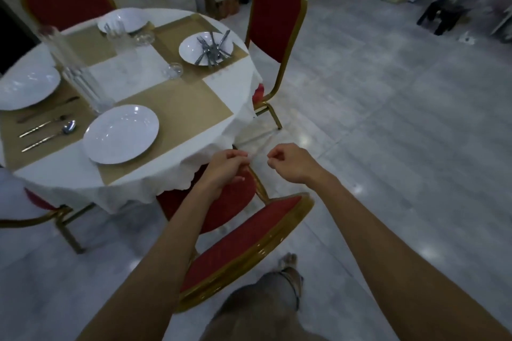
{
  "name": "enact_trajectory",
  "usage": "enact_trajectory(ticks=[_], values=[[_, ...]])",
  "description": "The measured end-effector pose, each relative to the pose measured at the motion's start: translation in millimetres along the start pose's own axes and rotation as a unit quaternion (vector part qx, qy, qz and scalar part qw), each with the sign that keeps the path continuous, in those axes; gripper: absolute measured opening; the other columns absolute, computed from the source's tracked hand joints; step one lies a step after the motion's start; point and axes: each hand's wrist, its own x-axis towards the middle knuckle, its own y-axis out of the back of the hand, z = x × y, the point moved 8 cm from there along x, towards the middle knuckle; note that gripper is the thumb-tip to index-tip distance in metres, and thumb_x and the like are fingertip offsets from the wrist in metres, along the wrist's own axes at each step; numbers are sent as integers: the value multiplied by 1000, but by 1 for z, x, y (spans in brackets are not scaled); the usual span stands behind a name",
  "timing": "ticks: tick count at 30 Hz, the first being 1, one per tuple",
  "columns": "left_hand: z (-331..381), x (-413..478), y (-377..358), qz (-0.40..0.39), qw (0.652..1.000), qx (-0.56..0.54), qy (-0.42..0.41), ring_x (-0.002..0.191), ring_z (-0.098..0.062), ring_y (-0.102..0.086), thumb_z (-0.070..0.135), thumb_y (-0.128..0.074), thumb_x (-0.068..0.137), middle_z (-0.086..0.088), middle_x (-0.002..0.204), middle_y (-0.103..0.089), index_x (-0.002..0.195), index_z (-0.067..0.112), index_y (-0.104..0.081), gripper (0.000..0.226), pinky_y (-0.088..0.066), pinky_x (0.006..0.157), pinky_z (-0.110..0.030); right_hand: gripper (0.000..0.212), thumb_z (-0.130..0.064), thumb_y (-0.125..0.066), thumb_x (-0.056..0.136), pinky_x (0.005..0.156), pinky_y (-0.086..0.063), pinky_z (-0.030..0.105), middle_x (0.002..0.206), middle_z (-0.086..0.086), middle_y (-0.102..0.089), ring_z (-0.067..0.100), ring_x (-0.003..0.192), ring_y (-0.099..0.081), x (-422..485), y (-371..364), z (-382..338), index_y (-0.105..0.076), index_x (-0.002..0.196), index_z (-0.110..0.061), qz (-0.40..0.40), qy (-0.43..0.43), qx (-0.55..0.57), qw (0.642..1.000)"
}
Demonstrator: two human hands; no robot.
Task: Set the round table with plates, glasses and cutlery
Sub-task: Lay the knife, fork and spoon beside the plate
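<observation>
Grey tiled floor point(388, 119), dim room. Round surface point(69, 177) upper left under a white cloth, gold placemats point(180, 111) on top.

On the surface:
- near plate point(121, 134), white, on the closest placemat
- left plate point(27, 86), partly cut off by the frame edge
- far plate point(123, 20) at the back
- right plate point(191, 48) with a loose cutlery pile point(212, 48) of forks on it
- laid cutlery point(44, 130) between the left and near plates, incl. a spoon point(69, 127)
- tall glass stack point(80, 75), tilted in view and blurred, just behind the near plate
- another tall glass point(119, 39) in front of the far plate
- small glass point(172, 70) near the middle, beside the right plate's placemat

Red chairs with gold frames stand round it. Near chair point(243, 241) is right below the camera, seat partly under the cloth. Far chair point(274, 16) is on the right side.

Both arms are stretched out past the surface's near edge, over the near chair. Left grip point(224, 165): fingers curled, above the seat, next to the gold frame post. Right grip point(289, 165): fingers curled, over the floor, close beside the left. Faint translucent streak between them, too blurred. Cannot tell whether either grip holds anything.
</observation>
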Motion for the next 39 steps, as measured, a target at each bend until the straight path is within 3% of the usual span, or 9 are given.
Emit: enact_trajectory(ticks=[3, 6, 11, 15, 19, 26, 30, 35, 39], values=[[-2, 33, -17, 25, 999, -22, 12, 89, -18, -66, 12, -62, 90, -18, 114, -69, 100, 16, -66, 12, -57, 78, -35, 29, -26, -56, 97, 93, -50, 32, 121, 4, -66, 21, 110, -60, 32, 13, 19, -64, 122, -13, -41, 19, -19, 999], [-3, 69, -31, 32, 999, -14, 33, 88, -18, -65, 13, -62, 90, -19, 113, -70, 106, 14, -66, 17, -56, 87, -39, 32, -27, -55, 98, 89, -45, 26, 127, 3, -63, 18, 115, -58, 79, 34, 35, -61, 126, -15, -63, 41, -54, 996], [27, 132, -24, 99, 994, 10, 52, 99, -23, -70, 16, -61, 92, -13, 106, -72, 96, 19, -67, 8, -56, 87, -40, 35, -26, -55, 98, 94, -44, 26, 133, 2, -60, 17, 120, -57, 161, 79, 52, -58, 132, -17, -100, 66, -75, 990], [55, 166, -27, 157, 985, -43, 61, 86, -20, -68, 13, -63, 90, -15, 103, -73, 93, 17, -66, 6, -57, 80, -37, 32, -25, -54, 99, 91, -46, 25, 127, -1, -63, 15, 116, -58, 215, 111, 50, -61, 129, -17, -137, 78, -57, 986], [81, 186, -42, 149, 984, -81, 59, 86, -22, -68, 14, -64, 91, -15, 101, -73, 102, 12, -66, 12, -55, 87, -42, 28, -23, -52, 100, 95, -54, 34, 120, -3, -65, 14, 106, -62, 260, 131, 42, -63, 125, -19, -139, 72, -15, 988], [112, 201, -28, 229, 962, -139, 59, 82, -20, -69, 10, -63, 90, -10, 97, -73, 98, 14, -65, 9, -54, 75, -32, 18, -20, -52, 98, 87, -59, 41, 101, -10, -67, 15, 94, -66, 313, 132, 12, -67, 103, -29, -200, 121, -6, 972], [138, 223, -27, 267, 950, -151, 64, 88, -21, -70, 12, -65, 89, -9, 98, -72, 106, 12, -66, 17, -54, 75, -30, 19, -19, -54, 97, 84, -58, 33, 105, -7, -68, 14, 97, -66, 363, 134, -11, -69, 108, -20, -238, 156, -12, 959], [172, 261, -27, 306, 932, -184, 68, 93, -24, -72, 11, -62, 90, -9, 100, -74, 110, 10, -66, 20, -56, 83, -36, 21, -21, -53, 99, 58, -51, 14, 105, -2, -69, 15, 93, -68, 427, 144, -35, -69, 111, -14, -278, 155, 20, 948], [189, 289, -32, 327, 919, -206, 83, 94, -26, -71, 13, -59, 94, -10, 101, -74, 112, 10, -65, 20, -56, 84, -39, 21, -28, -52, 100, 71, -57, 28, 99, -1, -72, 17, 86, -71, 472, 154, -46, -69, 105, -16, -317, 145, 34, 937]])
